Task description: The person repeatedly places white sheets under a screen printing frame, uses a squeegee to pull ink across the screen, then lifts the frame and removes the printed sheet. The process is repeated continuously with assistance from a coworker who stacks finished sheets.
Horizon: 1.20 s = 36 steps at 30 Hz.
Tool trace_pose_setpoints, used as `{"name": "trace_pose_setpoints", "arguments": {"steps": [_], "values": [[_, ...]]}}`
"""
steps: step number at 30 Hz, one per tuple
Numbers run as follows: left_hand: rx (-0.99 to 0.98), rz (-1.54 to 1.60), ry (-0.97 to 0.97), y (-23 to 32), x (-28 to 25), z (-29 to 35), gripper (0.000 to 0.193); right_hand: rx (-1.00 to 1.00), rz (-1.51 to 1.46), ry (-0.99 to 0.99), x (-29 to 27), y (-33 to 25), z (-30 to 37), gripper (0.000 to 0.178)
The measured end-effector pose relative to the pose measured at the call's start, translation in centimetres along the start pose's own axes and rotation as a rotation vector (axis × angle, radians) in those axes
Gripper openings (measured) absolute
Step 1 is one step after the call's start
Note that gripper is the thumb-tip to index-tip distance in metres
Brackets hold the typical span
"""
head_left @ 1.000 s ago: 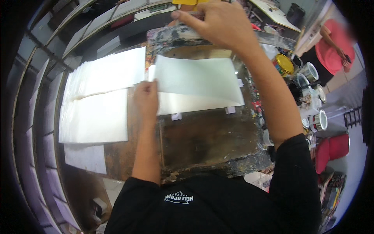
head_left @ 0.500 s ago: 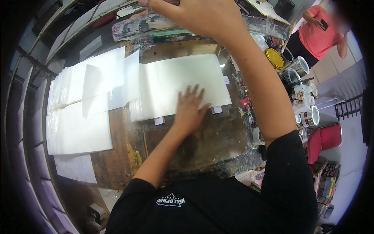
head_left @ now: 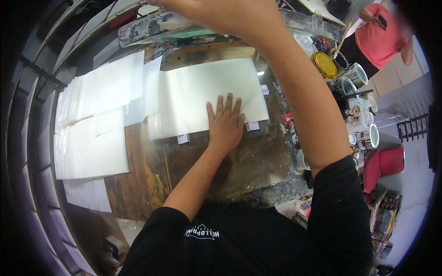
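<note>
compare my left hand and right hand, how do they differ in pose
The left hand rests palm down on the pale sheet, while the right hand is up by the paint-smeared bar. The left hand's spread fingers all show; the right hand is cut by the picture's top edge, hiding its grip. Both are bare.

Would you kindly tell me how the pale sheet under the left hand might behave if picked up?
The pale sheet looks thin, so it is probably light and rather floppy. Ripples near its left end suggest it would bend easily. Its smooth sheen hints it may slide without the left hand on it.
</note>
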<state>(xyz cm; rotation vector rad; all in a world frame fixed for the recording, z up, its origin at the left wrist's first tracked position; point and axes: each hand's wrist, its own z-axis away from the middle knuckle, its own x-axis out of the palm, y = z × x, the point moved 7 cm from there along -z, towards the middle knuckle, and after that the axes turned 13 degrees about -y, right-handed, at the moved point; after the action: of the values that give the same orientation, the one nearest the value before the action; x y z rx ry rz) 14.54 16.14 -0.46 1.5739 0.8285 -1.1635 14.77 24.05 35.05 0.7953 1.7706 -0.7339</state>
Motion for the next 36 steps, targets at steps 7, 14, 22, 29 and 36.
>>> {"name": "trace_pose_setpoints", "arguments": {"steps": [7,14,22,29,36], "values": [[-0.004,0.084,0.004,-1.0,0.7,-1.1,0.051,-0.032,0.048,0.066,0.9,-0.2,0.7,0.086],[0.012,-0.007,0.049,-0.5,0.4,-0.6,0.053,-0.032,0.056,0.084,1.8,0.0,0.9,0.082],[0.009,-0.037,0.088,-0.4,0.8,-0.4,0.051,-0.073,0.037,0.036,0.9,-0.4,1.1,0.081],[-0.077,0.290,-0.029,-0.8,-1.7,-1.9,0.051,-0.037,0.105,0.020,1.8,1.0,-0.6,0.074],[-0.018,-0.061,0.027,0.4,0.1,-0.9,0.055,-0.082,0.263,-0.013,2.5,-0.3,-1.9,0.072]]}}
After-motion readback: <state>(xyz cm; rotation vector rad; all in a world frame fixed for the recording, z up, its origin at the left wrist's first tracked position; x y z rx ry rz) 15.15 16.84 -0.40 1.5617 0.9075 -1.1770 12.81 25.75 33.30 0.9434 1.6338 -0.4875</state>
